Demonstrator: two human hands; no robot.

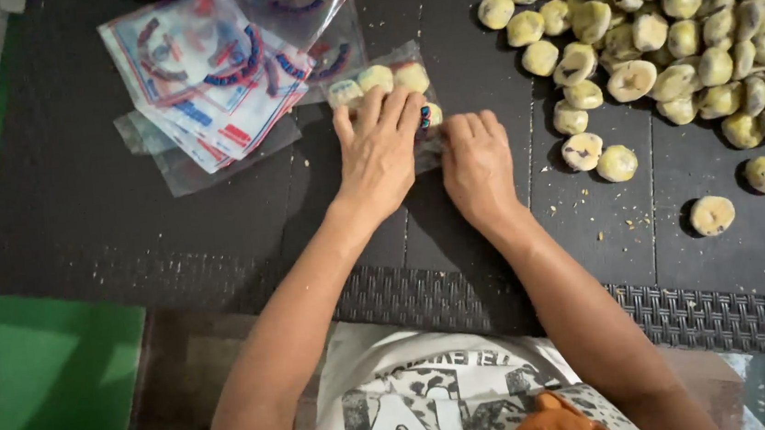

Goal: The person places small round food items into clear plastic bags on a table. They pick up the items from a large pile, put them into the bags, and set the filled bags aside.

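Both hands work on one clear plastic bag (pixel 390 85) that lies flat on the dark mat (pixel 79 223). The left hand (pixel 379 146) lies palm down on the bag with its fingers spread and flat, pressing on it rather than gripping it. The right hand (pixel 477 162) sits just beside the left, at the bag's right edge, its fingers curled under so the knuckles face up; whether it pinches the plastic cannot be told. Inside the bag, above the left hand's fingertips, a row of round pale-yellow pastries (pixel 377 78) shows through the plastic.

Left of the bag lies a stack of empty printed bags (pixel 204 74), clear with red and blue marks, fanned out a little. Far to the right of the bag a big heap of loose pastries (pixel 679 23) covers the mat, with a few strays (pixel 713 214) lying apart below the heap. A woven mat edge (pixel 705 316) runs below the dark one.
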